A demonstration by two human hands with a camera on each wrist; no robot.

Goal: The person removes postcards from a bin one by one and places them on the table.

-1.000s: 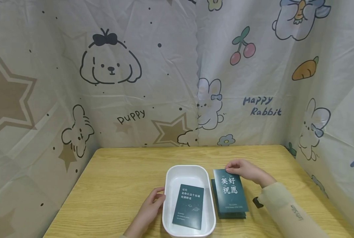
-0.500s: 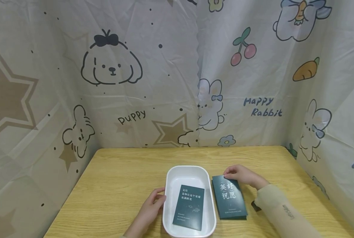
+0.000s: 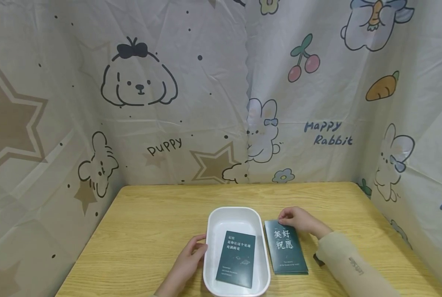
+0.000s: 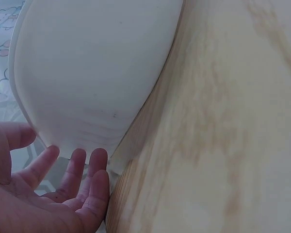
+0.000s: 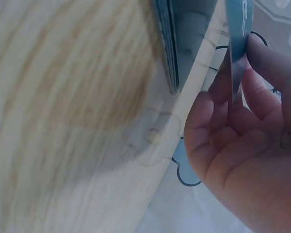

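Observation:
My right hand (image 3: 299,217) pinches the far edge of a dark green card (image 3: 285,251) with white Chinese characters. Beneath it lies a stack of similar cards (image 5: 166,43); the right wrist view shows a gap between that stack and the held card (image 5: 238,34). A white rectangular tray (image 3: 207,264) stands just left of the stack, with another green card (image 3: 235,260) lying face up inside. My left hand (image 3: 188,255) rests its fingertips against the tray's left side. Seen from the left wrist, those fingers touch the outer wall (image 4: 97,63) and are loosely extended.
All of this sits near the front of a light wooden table (image 3: 150,222). A cloth curtain (image 3: 206,82) printed with cartoon animals surrounds the back and both sides. A dark band (image 3: 318,259) shows at the right wrist.
The right hand has brought its card lower and slightly toward me, so it now nearly lines up with the stack below. My left hand and the tray have stayed in place.

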